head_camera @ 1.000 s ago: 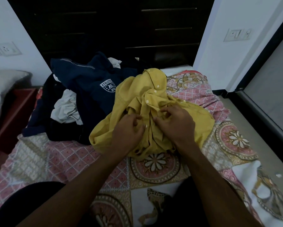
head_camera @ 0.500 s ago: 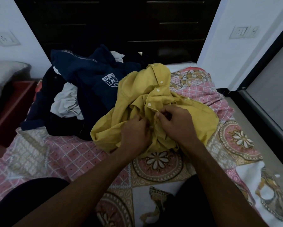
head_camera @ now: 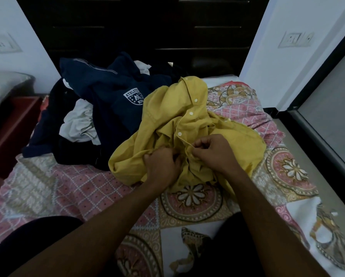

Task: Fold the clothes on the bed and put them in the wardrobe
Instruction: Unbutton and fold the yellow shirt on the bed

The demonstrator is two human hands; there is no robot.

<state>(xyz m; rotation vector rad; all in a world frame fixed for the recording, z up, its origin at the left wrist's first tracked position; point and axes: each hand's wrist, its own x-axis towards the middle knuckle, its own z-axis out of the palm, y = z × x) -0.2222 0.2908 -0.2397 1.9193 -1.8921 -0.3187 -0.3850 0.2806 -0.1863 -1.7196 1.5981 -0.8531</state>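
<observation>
A crumpled yellow button shirt [head_camera: 187, 120] lies in the middle of the bed [head_camera: 67, 184], its white buttons showing along the front strip. My left hand [head_camera: 161, 166] grips a bunch of the yellow cloth at the shirt's near side. My right hand [head_camera: 213, 152] pinches the button strip just to the right of it. Both hands sit close together, fingers curled. Behind and to the left lies a heap of clothes: a navy top with a white crest [head_camera: 115, 92], a white garment [head_camera: 79, 124] and dark pieces.
The patterned pink and cream bedspread covers the bed. A dark wardrobe [head_camera: 143, 27] with drawer fronts stands behind the bed. A red bedside unit [head_camera: 9, 124] and a pillow are at the left. A wall and a dark-framed door lie to the right.
My hands have worked a little further along the shirt's button strip, and the right hand now pinches its edge. The clothes heap has not moved.
</observation>
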